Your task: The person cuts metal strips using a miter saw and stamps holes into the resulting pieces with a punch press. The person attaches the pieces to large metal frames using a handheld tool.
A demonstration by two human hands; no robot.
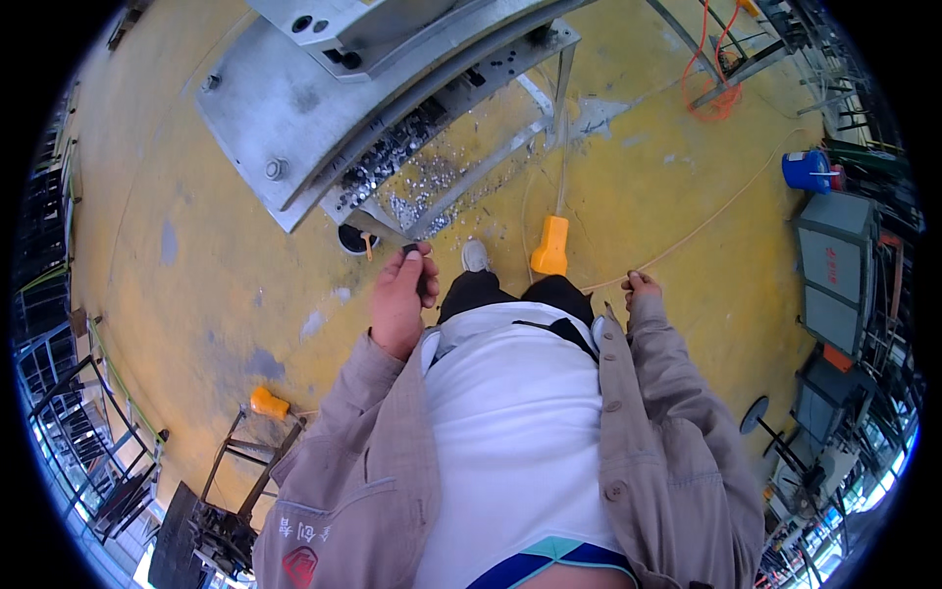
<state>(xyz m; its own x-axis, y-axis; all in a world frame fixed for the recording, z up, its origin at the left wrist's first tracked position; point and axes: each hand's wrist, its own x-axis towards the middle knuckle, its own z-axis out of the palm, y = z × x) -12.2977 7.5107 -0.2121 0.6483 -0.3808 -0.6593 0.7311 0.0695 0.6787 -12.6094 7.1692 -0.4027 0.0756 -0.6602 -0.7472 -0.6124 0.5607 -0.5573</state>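
My left hand (397, 299) is closed around a dark handle-like piece (423, 280), held beside the near corner of a metal machine table. A narrow greyish strip (385, 224) runs from the fingertips toward that corner; whether it belongs to the held piece I cannot tell. Small shiny metal bits (378, 167) lie along the machine's edge and on the floor below. Away to the right, my right hand (643, 286) hangs low with its fingers curled together. A thin pale cable (706, 236) passes behind its fingertips. What that hand holds, if anything, does not show.
The heavy machine (285, 108) stands ahead, up and left. An orange-yellow foot pedal (551, 247) rests near my feet, and a black bucket (351, 239) sits under the machine corner. Over on the right are a blue bucket (805, 171) and a grey cabinet (834, 265).
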